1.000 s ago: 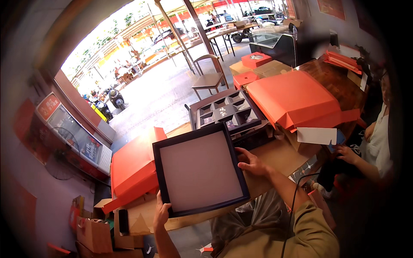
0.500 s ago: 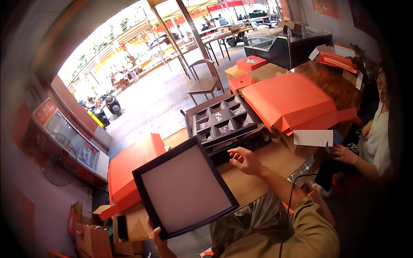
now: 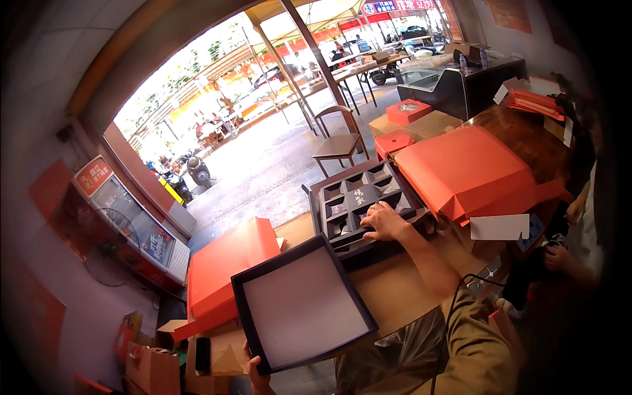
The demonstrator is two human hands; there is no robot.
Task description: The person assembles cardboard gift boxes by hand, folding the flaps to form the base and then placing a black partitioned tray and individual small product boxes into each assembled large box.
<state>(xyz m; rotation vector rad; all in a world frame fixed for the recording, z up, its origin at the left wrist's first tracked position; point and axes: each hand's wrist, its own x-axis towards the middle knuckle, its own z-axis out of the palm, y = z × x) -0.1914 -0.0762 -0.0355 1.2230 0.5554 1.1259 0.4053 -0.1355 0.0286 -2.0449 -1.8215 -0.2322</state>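
Note:
My left hand (image 3: 255, 370) grips the near left corner of a shallow dark box (image 3: 299, 309), whose inside is plain white. The box is tilted and leans over the near edge of the table. My right hand (image 3: 387, 222) reaches over the near right side of a black divided tray (image 3: 342, 187), with its fingers bent down onto the dividers. The fingertips are partly hidden among the compartments. Light writing marks the tray's middle square. Small dark packets show in some compartments.
A large orange-red box (image 3: 467, 168) stands right of the tray, another (image 3: 230, 260) to the left. Beyond are small red boxes (image 3: 408, 112) and a chair (image 3: 339, 141). A black phone-like object (image 3: 203, 355) lies near left. A seated person (image 3: 579, 230) is at the right.
My right hand has moved from above the table's near side onto the divided tray. The shallow box, still in my left hand, sits lower and flatter. The whole view has shifted.

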